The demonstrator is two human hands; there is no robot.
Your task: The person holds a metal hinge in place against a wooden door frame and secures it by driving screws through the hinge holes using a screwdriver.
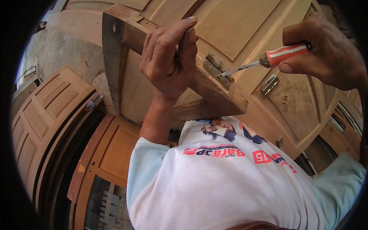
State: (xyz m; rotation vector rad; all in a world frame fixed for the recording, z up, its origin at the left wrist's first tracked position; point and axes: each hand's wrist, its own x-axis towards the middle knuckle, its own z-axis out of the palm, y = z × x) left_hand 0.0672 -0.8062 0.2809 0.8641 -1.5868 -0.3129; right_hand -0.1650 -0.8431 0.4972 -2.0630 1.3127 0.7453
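My left hand [168,63] grips the top edge of a wooden door frame piece [214,94], fingers curled over it. My right hand [326,50] holds a screwdriver [283,55] with a red and white striped handle. Its metal tip reaches a brass hinge [216,68] fixed on the frame piece's edge. The light wooden panelled door [245,23] lies behind the frame piece.
A second brass hinge [270,84] sits on the door to the right. More brown panelled doors [46,111] lean at the left, and a glazed door [103,191] stands below. My white printed shirt [230,184] fills the lower middle.
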